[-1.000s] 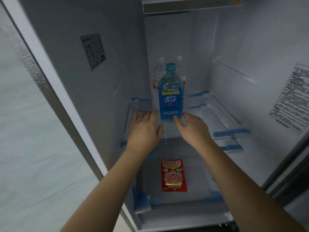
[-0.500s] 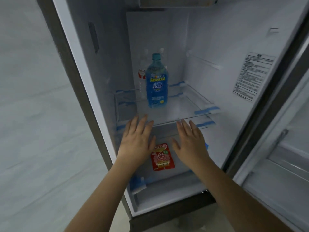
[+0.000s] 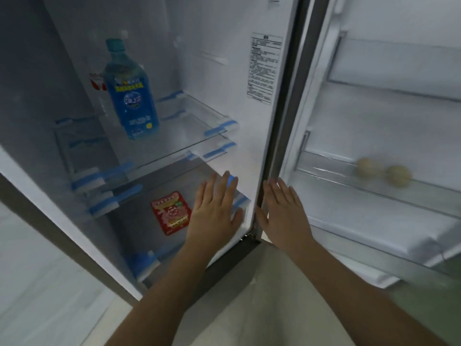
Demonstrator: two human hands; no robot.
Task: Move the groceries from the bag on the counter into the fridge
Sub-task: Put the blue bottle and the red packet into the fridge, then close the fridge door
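A tall blue bottle stands upright on the upper glass shelf of the open fridge. Behind it a clear bottle with a red label is mostly hidden. A red snack packet lies flat on the fridge floor below. My left hand hovers empty, fingers spread, in front of the fridge's lower right corner. My right hand is also empty and spread, just right of the fridge's edge. Neither hand touches the groceries. The bag and counter are out of view.
The fridge door stands open at the right, with two round pale items in a door shelf. The dark fridge frame runs between my hands. A pale tiled floor lies at the lower left.
Both hands have let go of the blue bottle and drawn back out of the fridge. The view has swung right, bringing the open door into sight.
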